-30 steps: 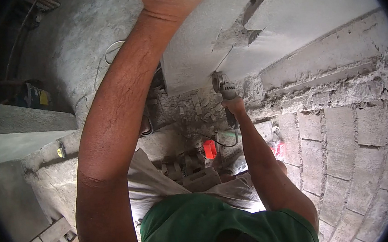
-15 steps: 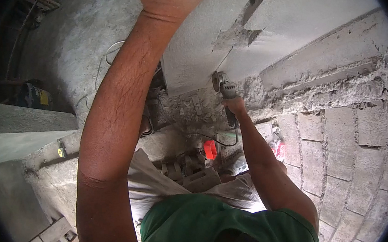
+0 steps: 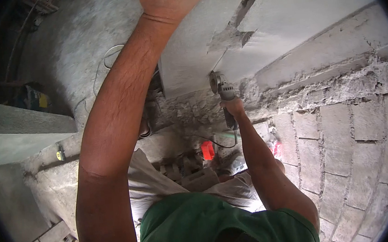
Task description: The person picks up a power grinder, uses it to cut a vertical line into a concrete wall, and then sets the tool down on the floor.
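My right hand [image 3: 233, 107] is wrapped round the body of an angle grinder [image 3: 226, 91]. The grinder's disc [image 3: 213, 82] is at the lower part of the smooth grey wall panel [image 3: 185, 71], at the lower end of a thin straight cut line [image 3: 219, 59]. Raised high at the top edge of the view is my left hand [image 3: 169, 1], held against or close over the same panel. Its fingers lie outside the picture. The grinder's cord [image 3: 226, 145] hangs from the rear of the tool and curves off to the left.
A chiselled channel [image 3: 230, 38] runs up the panel above the cut line. Rough broken masonry [image 3: 193, 107] lines the panel's foot. Block wall [image 3: 339, 140] stands at right. A red plastic box [image 3: 207, 150] sits below, and a yellow tape measure [image 3: 60, 155] lies on a ledge at left.
The view has shifted slightly, so the panel appears a little farther left. The grinder has tilted a little, still in my right hand. My left arm stays raised.
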`<action>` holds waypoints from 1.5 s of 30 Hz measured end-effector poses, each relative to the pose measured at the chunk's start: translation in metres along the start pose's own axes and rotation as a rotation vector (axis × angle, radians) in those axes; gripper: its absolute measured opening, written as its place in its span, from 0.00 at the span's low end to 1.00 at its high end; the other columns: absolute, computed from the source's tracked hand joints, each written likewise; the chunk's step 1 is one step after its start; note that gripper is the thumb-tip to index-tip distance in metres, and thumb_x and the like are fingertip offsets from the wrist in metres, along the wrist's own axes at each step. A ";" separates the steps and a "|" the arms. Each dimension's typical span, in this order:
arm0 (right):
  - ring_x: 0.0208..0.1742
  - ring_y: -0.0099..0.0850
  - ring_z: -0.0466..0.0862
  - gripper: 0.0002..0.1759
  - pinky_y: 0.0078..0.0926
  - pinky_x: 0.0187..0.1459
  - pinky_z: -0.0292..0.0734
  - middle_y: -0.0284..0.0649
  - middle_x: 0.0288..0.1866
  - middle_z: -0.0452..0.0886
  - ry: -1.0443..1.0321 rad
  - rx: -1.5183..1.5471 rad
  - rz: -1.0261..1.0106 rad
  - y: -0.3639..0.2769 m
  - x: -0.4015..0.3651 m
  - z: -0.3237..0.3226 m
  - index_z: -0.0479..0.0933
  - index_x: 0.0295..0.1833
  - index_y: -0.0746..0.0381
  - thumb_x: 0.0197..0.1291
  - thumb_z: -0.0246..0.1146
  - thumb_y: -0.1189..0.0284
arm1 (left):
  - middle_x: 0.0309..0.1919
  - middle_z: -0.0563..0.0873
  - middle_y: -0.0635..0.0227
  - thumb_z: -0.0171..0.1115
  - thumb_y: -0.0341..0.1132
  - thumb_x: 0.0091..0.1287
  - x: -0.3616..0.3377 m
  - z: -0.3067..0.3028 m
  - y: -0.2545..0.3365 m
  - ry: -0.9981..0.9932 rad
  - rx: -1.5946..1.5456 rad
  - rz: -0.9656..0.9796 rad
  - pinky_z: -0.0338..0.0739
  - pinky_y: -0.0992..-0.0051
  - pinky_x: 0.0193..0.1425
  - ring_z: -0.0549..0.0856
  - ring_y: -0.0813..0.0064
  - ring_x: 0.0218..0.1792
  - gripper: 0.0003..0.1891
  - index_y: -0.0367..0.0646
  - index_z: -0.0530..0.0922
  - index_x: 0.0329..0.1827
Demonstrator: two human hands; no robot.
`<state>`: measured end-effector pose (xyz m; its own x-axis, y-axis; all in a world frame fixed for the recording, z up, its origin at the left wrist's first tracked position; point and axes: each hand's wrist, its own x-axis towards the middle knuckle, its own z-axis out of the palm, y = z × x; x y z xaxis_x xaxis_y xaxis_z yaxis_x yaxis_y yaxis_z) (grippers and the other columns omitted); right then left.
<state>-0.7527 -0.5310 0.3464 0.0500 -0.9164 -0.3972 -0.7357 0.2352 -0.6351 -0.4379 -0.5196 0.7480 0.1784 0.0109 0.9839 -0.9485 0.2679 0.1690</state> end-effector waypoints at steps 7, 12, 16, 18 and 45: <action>0.36 0.36 0.89 0.23 0.37 0.41 0.82 0.44 0.35 0.89 0.022 -0.059 -0.036 -0.001 0.001 -0.006 0.86 0.43 0.67 0.42 0.76 0.63 | 0.71 0.67 0.34 0.79 0.41 0.57 0.004 -0.009 0.008 -0.069 0.002 -0.082 0.68 0.59 0.76 0.71 0.43 0.72 0.56 0.25 0.50 0.80; 0.35 0.37 0.88 0.23 0.37 0.40 0.82 0.48 0.34 0.89 0.055 -0.066 -0.067 0.002 0.006 -0.003 0.86 0.40 0.70 0.41 0.77 0.63 | 0.72 0.67 0.35 0.79 0.41 0.57 0.004 -0.009 0.008 -0.068 -0.006 -0.097 0.68 0.60 0.76 0.71 0.43 0.72 0.56 0.26 0.50 0.80; 0.34 0.37 0.88 0.23 0.39 0.37 0.81 0.49 0.33 0.88 0.061 -0.057 0.003 -0.009 -0.001 -0.006 0.85 0.38 0.72 0.41 0.77 0.63 | 0.72 0.67 0.35 0.79 0.41 0.57 0.003 -0.010 0.010 -0.070 -0.003 -0.079 0.68 0.60 0.77 0.71 0.42 0.72 0.56 0.26 0.50 0.80; 0.33 0.37 0.88 0.23 0.39 0.36 0.81 0.49 0.32 0.88 0.056 -0.053 0.006 -0.008 0.001 -0.006 0.85 0.37 0.73 0.41 0.77 0.63 | 0.72 0.67 0.35 0.79 0.41 0.57 0.003 -0.009 0.010 -0.064 -0.012 -0.083 0.68 0.60 0.77 0.70 0.42 0.72 0.56 0.26 0.50 0.80; 0.35 0.34 0.87 0.21 0.37 0.39 0.81 0.44 0.35 0.88 0.039 -0.010 0.031 -0.023 -0.002 -0.010 0.85 0.43 0.70 0.43 0.76 0.68 | 0.72 0.66 0.36 0.78 0.44 0.57 0.000 -0.001 -0.001 0.012 0.009 0.012 0.69 0.60 0.76 0.70 0.42 0.72 0.56 0.26 0.51 0.80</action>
<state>-0.7426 -0.5380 0.3677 0.0007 -0.9208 -0.3901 -0.7431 0.2606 -0.6164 -0.4363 -0.5192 0.7473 0.1705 0.0258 0.9850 -0.9529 0.2588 0.1582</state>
